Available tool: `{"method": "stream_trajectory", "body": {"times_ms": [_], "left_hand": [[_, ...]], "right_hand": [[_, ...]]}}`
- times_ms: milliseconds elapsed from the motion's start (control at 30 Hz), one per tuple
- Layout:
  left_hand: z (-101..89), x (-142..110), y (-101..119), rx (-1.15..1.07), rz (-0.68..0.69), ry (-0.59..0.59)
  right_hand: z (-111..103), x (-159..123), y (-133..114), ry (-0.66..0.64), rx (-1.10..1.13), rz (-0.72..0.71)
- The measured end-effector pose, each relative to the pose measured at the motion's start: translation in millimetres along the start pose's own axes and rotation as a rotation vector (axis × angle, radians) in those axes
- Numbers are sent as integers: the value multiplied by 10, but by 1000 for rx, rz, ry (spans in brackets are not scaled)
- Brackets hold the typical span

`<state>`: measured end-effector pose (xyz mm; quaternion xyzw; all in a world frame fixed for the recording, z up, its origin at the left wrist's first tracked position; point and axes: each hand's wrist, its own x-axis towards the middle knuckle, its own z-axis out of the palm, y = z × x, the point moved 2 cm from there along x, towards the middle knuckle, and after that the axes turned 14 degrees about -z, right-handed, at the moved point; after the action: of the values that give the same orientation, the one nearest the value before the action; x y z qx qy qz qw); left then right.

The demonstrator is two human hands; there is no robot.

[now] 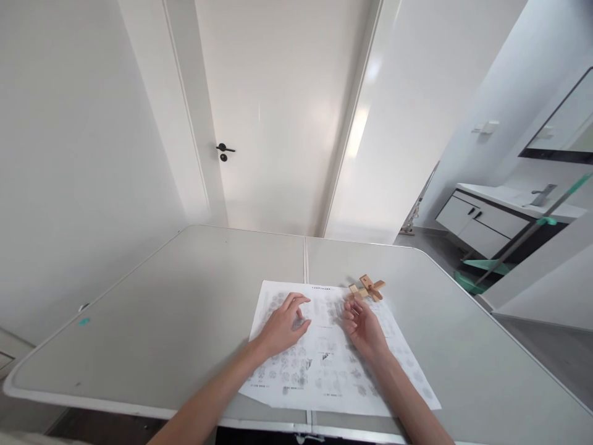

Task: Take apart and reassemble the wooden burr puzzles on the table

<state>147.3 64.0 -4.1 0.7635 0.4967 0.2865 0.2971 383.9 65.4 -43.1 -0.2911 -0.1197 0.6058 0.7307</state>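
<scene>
A printed paper sheet with rows of small grey figures lies flat on the table. Over its left half rests my left hand, fingers curved and thumb apart, with nothing between them. My right hand lies on the right half, palm turned up and fingers loosely curled; no object shows in it. Just beyond its fingertips, several small wooden pieces cross one another in a cluster at the sheet's top right edge. Whether the fingers touch the nearest piece I cannot tell.
The grey folding table has a seam down its middle and a pale raised rim. Behind it stands a white door with a black handle. To the right are a washbasin cabinet and a green-ended pole.
</scene>
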Motion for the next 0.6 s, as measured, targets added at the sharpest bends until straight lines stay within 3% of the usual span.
{"method": "stream_trajectory", "body": {"times_ms": [200, 600], "left_hand": [[-19, -17, 11, 68, 34, -24], [-44, -11, -20, 339, 208, -40]], "right_hand": [[66, -28, 28, -87, -81, -14], [138, -72, 42, -129, -180, -32]]}}
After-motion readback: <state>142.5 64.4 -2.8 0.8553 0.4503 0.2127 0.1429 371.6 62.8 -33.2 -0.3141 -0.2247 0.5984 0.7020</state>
